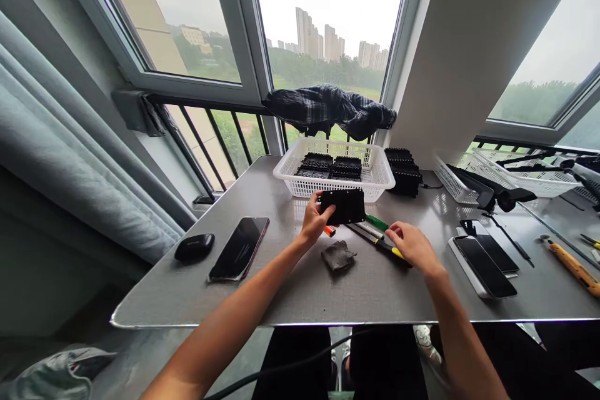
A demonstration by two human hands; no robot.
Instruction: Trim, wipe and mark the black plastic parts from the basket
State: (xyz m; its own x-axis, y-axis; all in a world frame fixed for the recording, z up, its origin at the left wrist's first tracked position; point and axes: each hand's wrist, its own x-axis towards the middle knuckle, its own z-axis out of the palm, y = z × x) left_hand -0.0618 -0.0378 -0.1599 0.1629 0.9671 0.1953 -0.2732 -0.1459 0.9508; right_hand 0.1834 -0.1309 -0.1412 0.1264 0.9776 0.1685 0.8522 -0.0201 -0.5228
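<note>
My left hand (315,220) grips a flat black rectangular plastic part (345,206) by its left end, thumb on the near face, holding it above the table in front of the basket. The fingers of my right hand (412,245) are pinched together at the end of a green-handled tool (377,222), whose other end reaches the part's lower right corner. Its tip is too small to make out. Below lie a utility knife with black and yellow handle (396,252), a silver marker-like stick (370,230), an orange piece (330,230) and a crumpled grey cloth (339,256).
A white basket (332,186) holds stacked black parts (330,165); more black parts (402,172) stand beside it. A phone (240,249) and black case (194,247) lie left. Rightward are more phones (487,265), an orange-handled tool (574,265) and another white basket (457,184).
</note>
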